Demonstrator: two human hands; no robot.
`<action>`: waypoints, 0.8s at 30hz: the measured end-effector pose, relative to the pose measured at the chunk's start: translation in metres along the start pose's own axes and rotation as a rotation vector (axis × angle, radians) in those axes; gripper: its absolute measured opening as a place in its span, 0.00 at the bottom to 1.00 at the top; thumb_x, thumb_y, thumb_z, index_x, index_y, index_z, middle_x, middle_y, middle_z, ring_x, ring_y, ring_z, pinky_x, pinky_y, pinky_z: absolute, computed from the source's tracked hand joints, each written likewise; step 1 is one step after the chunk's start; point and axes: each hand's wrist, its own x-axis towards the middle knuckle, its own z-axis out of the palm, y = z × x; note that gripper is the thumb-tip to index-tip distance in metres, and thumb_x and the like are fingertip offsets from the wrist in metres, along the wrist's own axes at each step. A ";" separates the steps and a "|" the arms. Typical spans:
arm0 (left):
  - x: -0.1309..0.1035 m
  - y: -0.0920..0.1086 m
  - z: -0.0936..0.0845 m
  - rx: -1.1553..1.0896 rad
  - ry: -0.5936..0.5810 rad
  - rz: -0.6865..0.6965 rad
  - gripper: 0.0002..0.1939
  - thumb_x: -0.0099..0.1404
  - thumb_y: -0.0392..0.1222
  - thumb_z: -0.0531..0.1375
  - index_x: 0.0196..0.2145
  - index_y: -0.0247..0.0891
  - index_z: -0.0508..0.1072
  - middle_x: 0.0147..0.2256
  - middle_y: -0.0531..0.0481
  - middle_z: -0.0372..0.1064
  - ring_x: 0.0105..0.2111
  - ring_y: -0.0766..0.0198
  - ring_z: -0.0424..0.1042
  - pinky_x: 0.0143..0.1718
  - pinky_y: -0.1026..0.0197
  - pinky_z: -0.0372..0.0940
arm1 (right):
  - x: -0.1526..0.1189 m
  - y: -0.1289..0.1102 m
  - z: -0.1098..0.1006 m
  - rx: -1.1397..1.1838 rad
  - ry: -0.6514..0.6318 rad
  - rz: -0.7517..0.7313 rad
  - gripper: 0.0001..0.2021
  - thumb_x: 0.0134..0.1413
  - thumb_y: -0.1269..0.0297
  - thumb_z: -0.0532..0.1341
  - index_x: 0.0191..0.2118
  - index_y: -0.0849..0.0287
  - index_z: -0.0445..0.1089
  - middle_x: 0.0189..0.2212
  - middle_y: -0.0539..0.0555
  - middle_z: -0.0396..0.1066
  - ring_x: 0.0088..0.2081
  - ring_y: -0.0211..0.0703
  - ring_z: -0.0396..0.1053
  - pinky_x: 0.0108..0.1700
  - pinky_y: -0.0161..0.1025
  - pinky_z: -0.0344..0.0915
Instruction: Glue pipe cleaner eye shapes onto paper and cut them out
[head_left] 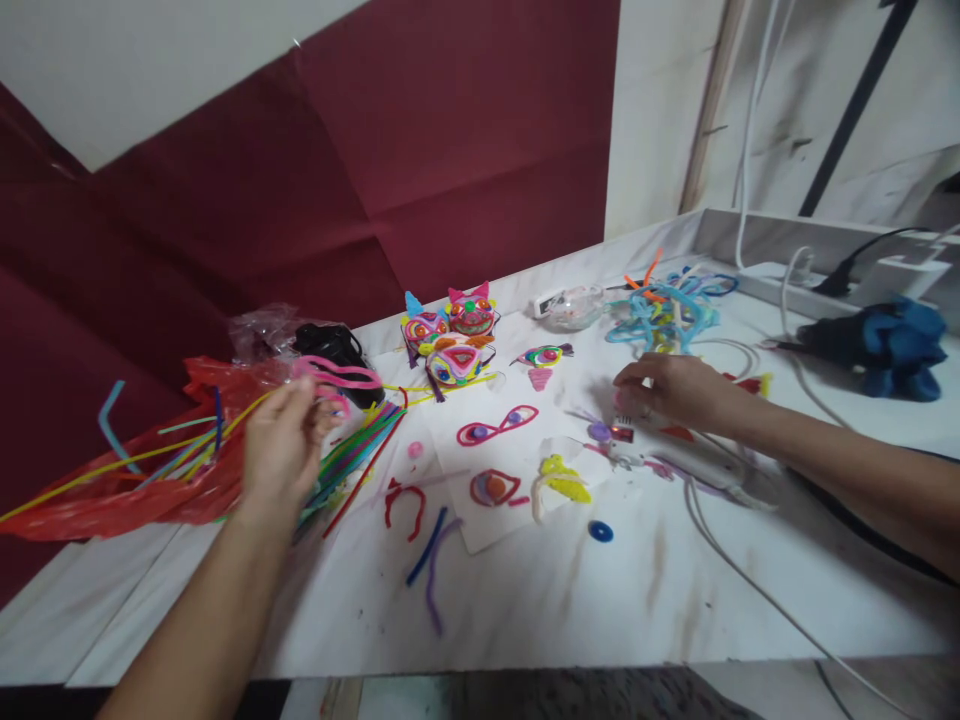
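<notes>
A: Left hand (pixel 279 450)?
B: Raised over the table's left side, fingers curled, thumb and fingertips closed on the pink loop (pixel 345 374).
A: Loop looks how?
B: Bright pink, fuzzy strand, long and narrow, slightly pinched at mid-length, rounded far end. Near end hidden by fingers. Held up in front of the black bundle (pixel 330 345), beside the red plastic bag (pixel 172 480).
A: Right hand (pixel 667 392)?
B: Fingers bent, tips close together, above the white device (pixel 701 455) with a red switch (pixel 622 434). Can't tell if it grips anything.
A: Nearby?
B: Three colorful face figures (pixel 459 340) at the back; magenta figure-eight outline (pixel 498 426) with purple centers, lying on white paper (pixel 480 530).
</notes>
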 end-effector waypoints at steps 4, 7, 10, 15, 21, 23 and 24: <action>-0.016 -0.034 0.037 -0.002 -0.170 -0.220 0.07 0.58 0.37 0.69 0.31 0.33 0.75 0.22 0.55 0.73 0.20 0.69 0.73 0.20 0.70 0.70 | -0.001 -0.014 -0.005 -0.070 0.009 -0.088 0.12 0.61 0.73 0.56 0.38 0.63 0.79 0.40 0.64 0.76 0.34 0.49 0.72 0.37 0.41 0.60; -0.020 -0.058 0.052 0.022 -0.221 -0.317 0.06 0.59 0.36 0.68 0.31 0.32 0.75 0.22 0.53 0.73 0.20 0.69 0.74 0.22 0.70 0.70 | -0.005 -0.026 -0.007 -0.074 -0.002 -0.143 0.12 0.60 0.73 0.55 0.36 0.62 0.78 0.36 0.60 0.76 0.32 0.46 0.72 0.36 0.40 0.61; -0.018 -0.079 0.059 0.054 -0.257 -0.374 0.06 0.60 0.37 0.67 0.31 0.32 0.75 0.21 0.51 0.73 0.21 0.69 0.74 0.24 0.69 0.70 | -0.009 -0.039 -0.006 -0.062 -0.014 -0.190 0.13 0.62 0.72 0.54 0.38 0.61 0.78 0.36 0.58 0.76 0.32 0.45 0.73 0.35 0.38 0.63; -0.015 -0.108 0.062 0.084 -0.278 -0.382 0.11 0.57 0.42 0.70 0.32 0.32 0.76 0.22 0.51 0.73 0.22 0.68 0.74 0.24 0.69 0.69 | -0.015 -0.054 -0.002 -0.047 -0.029 -0.241 0.13 0.61 0.71 0.54 0.37 0.59 0.77 0.35 0.56 0.77 0.30 0.43 0.73 0.32 0.37 0.63; -0.015 -0.132 0.063 0.146 -0.292 -0.364 0.15 0.50 0.45 0.73 0.28 0.33 0.74 0.20 0.53 0.70 0.18 0.71 0.69 0.15 0.71 0.54 | -0.019 -0.061 0.001 -0.059 -0.048 -0.293 0.13 0.60 0.71 0.54 0.36 0.59 0.77 0.33 0.55 0.77 0.29 0.43 0.73 0.32 0.37 0.63; -0.015 -0.137 0.063 0.158 -0.298 -0.352 0.16 0.48 0.46 0.73 0.27 0.33 0.74 0.19 0.54 0.69 0.18 0.71 0.68 0.15 0.71 0.51 | -0.019 -0.061 0.003 -0.061 -0.064 -0.298 0.14 0.60 0.71 0.53 0.36 0.59 0.77 0.33 0.56 0.77 0.30 0.44 0.73 0.33 0.38 0.64; -0.016 -0.139 0.063 0.162 -0.302 -0.349 0.16 0.48 0.46 0.73 0.26 0.33 0.74 0.19 0.54 0.69 0.18 0.71 0.67 0.15 0.71 0.50 | -0.020 -0.061 0.004 -0.060 -0.071 -0.303 0.14 0.60 0.70 0.53 0.36 0.59 0.77 0.33 0.56 0.77 0.31 0.44 0.74 0.33 0.38 0.64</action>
